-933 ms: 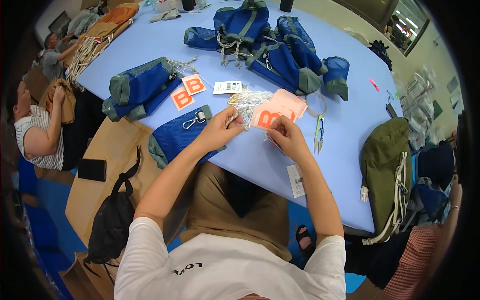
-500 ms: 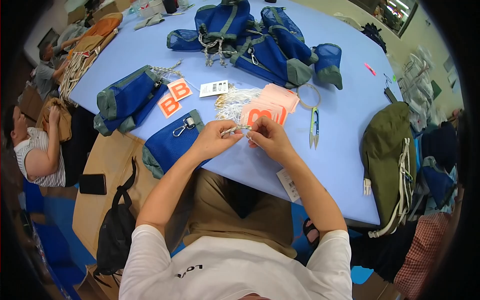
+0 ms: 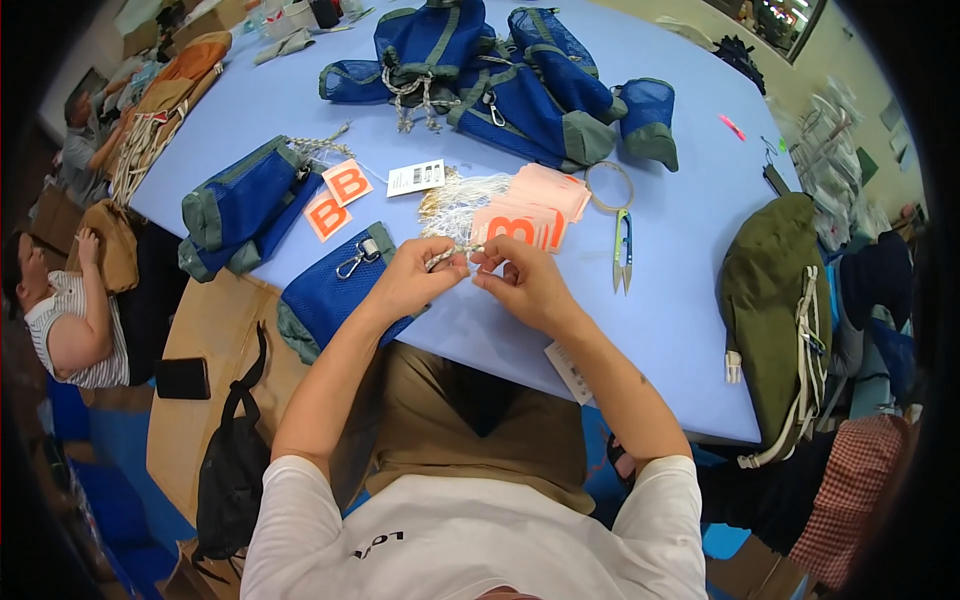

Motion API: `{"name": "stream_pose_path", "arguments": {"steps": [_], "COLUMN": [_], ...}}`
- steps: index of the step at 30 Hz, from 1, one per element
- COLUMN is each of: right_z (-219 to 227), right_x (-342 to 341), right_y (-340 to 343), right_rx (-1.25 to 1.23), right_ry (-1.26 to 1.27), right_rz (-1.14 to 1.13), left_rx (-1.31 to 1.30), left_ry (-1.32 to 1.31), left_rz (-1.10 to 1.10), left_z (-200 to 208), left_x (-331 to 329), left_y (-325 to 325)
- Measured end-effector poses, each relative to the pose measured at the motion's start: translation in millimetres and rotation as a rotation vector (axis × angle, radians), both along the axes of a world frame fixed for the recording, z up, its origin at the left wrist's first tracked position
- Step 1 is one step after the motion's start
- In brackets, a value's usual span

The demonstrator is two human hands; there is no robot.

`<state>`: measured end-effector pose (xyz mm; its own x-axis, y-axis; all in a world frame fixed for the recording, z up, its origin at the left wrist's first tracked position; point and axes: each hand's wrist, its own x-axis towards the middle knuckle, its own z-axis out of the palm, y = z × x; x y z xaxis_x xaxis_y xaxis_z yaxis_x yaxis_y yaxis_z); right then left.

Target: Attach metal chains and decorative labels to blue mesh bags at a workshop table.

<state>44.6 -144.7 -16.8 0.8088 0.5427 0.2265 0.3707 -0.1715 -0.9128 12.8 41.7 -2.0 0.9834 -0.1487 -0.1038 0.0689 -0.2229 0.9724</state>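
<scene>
While a tan bag is held at far left by a person in a striped top, a dark phone is laid on a tan board beside the table. Nearer, a black bag is set. On the table's left, grey-ended blue mesh pouches are stacked; 2 orange-printed cards are laid just beside them, slightly overlapped. Toward the front edge, 1 blue mesh pouch with a metal clip is laid flat, partly covered by the left forearm. By the left hand, a patterned cord is pinched between thumb and fingers, just above the table; whether it is joined to that pouch cannot be told. Behind, a white tag is seen, with white strings spread next to it. The cord's right end is met by the right hand, fingers curled, thumb set below; whether anything is pinched there cannot be told. Beyond, more blue pouches are piled. Near the right hand, a card stack is fanned. Farther right, a tape roll is almost touched by snips. At far right, an olive bag with white straps is laid.
</scene>
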Motion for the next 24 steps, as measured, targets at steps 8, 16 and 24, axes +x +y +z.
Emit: {"name": "stream_pose_path", "arguments": {"steps": [8, 16, 24], "right_z": [6, 8, 8], "right_x": [-2, 3, 6], "right_y": [6, 9, 3], "right_rx": [-0.001, -0.059, 0.0], "right_ry": [-0.366, -0.363, -0.129], "right_rz": [-0.122, -0.089, 0.04], "left_rx": [-0.085, -0.129, -0.105], "left_ry": [0.043, 0.057, 0.006], "left_rz": [0.024, 0.066, 0.018], "left_z": [-3, -3, -10], "left_x": [2, 0, 2], "left_y": [5, 5, 7]}}
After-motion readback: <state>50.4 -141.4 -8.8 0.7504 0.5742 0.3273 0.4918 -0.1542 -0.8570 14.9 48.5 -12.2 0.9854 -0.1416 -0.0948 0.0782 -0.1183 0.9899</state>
